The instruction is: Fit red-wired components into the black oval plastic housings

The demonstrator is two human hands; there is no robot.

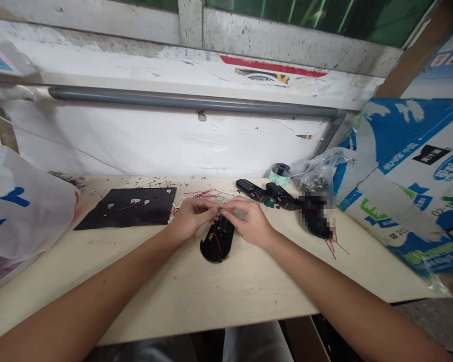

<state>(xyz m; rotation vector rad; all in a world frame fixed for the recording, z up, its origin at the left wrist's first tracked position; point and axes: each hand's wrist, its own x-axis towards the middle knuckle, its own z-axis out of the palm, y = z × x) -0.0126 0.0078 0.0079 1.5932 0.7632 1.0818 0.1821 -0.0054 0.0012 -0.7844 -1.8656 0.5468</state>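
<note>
A black plastic housing (216,249) lies on the table in front of me, its hollow side up, with a red wire (218,245) inside it. Over its far end my left hand (192,217) and my right hand (251,222) meet, both closed in a pinch. Between the fingertips is a tiny metallic-looking piece (219,208), too small to name, and a thin dark wire seems to run down from it. My fingers hide the far tip of the housing.
Left of my hands, a black mat (124,216) carries small white parts. Red wires (207,193) lie behind my hands. More black housings (283,196), a spool (280,173) and a clear plastic bag (317,176) are at the right. A blue-white carton (407,176) and a white bag (18,201) flank the table.
</note>
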